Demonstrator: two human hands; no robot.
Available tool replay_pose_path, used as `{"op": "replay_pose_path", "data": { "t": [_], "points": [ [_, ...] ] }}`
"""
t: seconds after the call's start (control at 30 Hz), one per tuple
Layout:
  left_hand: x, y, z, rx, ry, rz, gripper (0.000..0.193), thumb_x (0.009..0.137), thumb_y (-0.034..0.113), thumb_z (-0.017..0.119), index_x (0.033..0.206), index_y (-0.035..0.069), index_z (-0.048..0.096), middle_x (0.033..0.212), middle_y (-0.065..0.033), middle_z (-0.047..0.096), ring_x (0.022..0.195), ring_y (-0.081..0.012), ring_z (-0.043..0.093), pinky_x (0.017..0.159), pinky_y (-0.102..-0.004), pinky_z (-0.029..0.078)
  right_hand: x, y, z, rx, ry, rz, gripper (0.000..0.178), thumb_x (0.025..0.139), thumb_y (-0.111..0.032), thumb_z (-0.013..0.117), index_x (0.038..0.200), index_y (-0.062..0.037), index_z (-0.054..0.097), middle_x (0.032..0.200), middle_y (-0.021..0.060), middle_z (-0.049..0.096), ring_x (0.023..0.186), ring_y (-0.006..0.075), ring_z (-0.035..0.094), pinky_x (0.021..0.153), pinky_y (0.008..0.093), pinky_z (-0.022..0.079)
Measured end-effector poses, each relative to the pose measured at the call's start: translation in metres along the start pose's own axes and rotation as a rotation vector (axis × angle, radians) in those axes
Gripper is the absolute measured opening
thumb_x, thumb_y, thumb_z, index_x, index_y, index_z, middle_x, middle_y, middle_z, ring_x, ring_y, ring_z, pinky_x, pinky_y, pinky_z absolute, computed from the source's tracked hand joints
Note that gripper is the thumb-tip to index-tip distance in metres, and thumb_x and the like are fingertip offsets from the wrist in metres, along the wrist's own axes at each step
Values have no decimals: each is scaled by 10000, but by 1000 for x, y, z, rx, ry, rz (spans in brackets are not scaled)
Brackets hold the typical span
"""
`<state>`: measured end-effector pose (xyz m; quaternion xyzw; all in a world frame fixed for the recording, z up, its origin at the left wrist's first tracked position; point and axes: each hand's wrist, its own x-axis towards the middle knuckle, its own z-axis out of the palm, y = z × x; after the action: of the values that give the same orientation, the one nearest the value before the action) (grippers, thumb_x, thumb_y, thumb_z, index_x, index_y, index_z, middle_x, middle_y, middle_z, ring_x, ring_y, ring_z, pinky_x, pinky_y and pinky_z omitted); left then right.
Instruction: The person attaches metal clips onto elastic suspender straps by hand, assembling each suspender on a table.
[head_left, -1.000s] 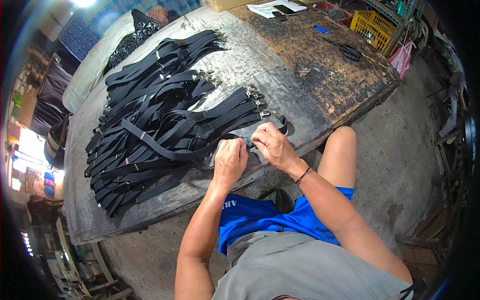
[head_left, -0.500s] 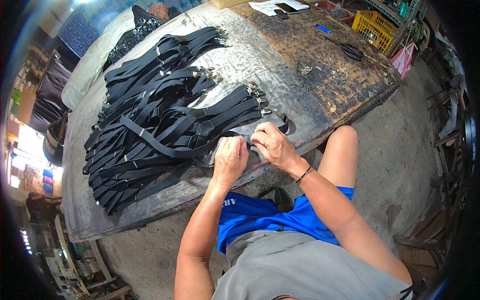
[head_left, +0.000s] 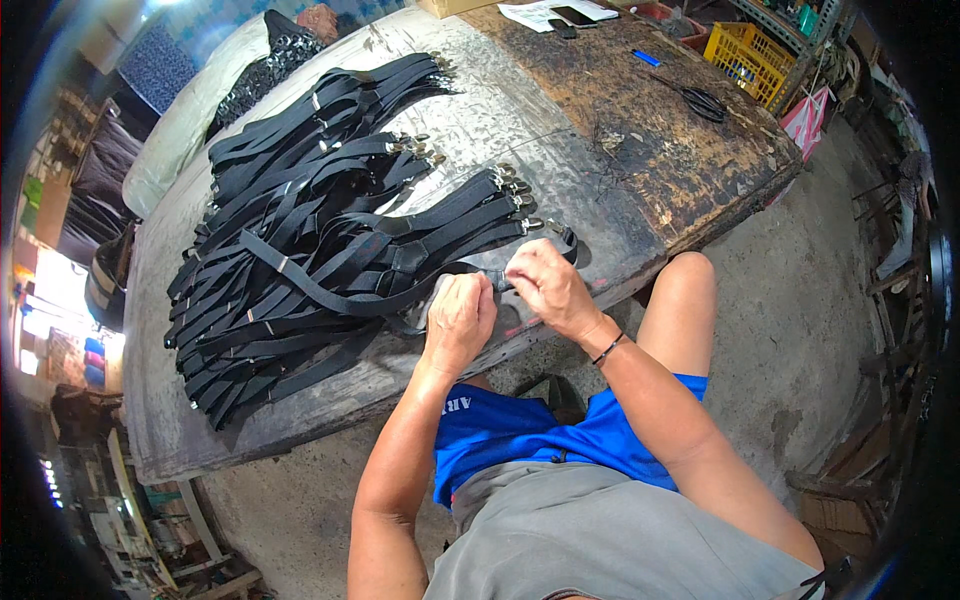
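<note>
Both hands are at the table's near edge, closed on one black elastic suspender strap [head_left: 400, 300]. My left hand [head_left: 461, 312] grips it with curled fingers. Just to the right, my right hand [head_left: 550, 290] pinches the same strap, and a short dark stretch shows between the two hands. Its end curls up past my right hand. What the fingertips cover is hidden. Beyond and left of my hands lies a large pile of black suspenders [head_left: 290, 215], laid in overlapping bunches. Silvery metal clips [head_left: 515, 195] cluster at the bunches' right ends.
The worn table [head_left: 600, 215] has a scuffed brown board on its right. On it are scissors [head_left: 703, 103], a blue object [head_left: 646, 58], papers [head_left: 535, 16] and a phone [head_left: 573, 15]. A yellow crate [head_left: 747, 60] stands beyond, and a pale sack [head_left: 185, 120] at the far left.
My right hand has shifted slightly up, and a bit more of the strap shows between the hands. The left hand stays almost where it was.
</note>
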<state>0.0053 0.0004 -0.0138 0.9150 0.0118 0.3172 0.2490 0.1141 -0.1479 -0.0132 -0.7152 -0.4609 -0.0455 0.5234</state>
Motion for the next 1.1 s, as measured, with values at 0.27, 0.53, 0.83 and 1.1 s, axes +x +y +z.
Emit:
{"op": "replay_pose_path", "data": {
  "t": [0.27, 0.53, 0.83, 1.1],
  "points": [
    [-11, 16, -23, 71, -253, 271, 145, 742, 22, 671, 856, 52, 587, 1076, -88, 693, 1083, -323, 628, 858, -449, 506, 7, 21, 3, 402, 216, 408, 40, 956, -55, 592, 935, -22, 586, 840, 22, 607, 715, 96, 642, 655, 251, 547],
    [12, 28, -37, -124, -113, -55, 84, 816, -53, 644, 880, -2, 623, 835, -141, 664, 779, -282, 673, 725, -353, 538, 13, 14, 4, 426, 246, 489, 95, 959, -92, 563, 974, 1, 550, 804, 103, 642, 672, 174, 685, 609, 308, 544],
    [189, 77, -41, -169, -8, 148, 73, 884, 64, 617, 881, -8, 621, 676, -72, 605, 620, -121, 571, 599, -286, 467, 14, 13, -6, 264, 220, 392, 80, 969, -94, 548, 979, -17, 533, 853, 130, 584, 659, 230, 658, 630, 351, 529],
    [241, 73, 57, 70, -334, 192, 218, 920, 236, 565, 945, 50, 676, 858, -190, 690, 814, -387, 671, 743, -462, 520, 9, 20, 13, 202, 212, 283, 56, 964, -65, 542, 959, -10, 530, 865, 107, 566, 654, 189, 629, 633, 331, 516]
  ]
}}
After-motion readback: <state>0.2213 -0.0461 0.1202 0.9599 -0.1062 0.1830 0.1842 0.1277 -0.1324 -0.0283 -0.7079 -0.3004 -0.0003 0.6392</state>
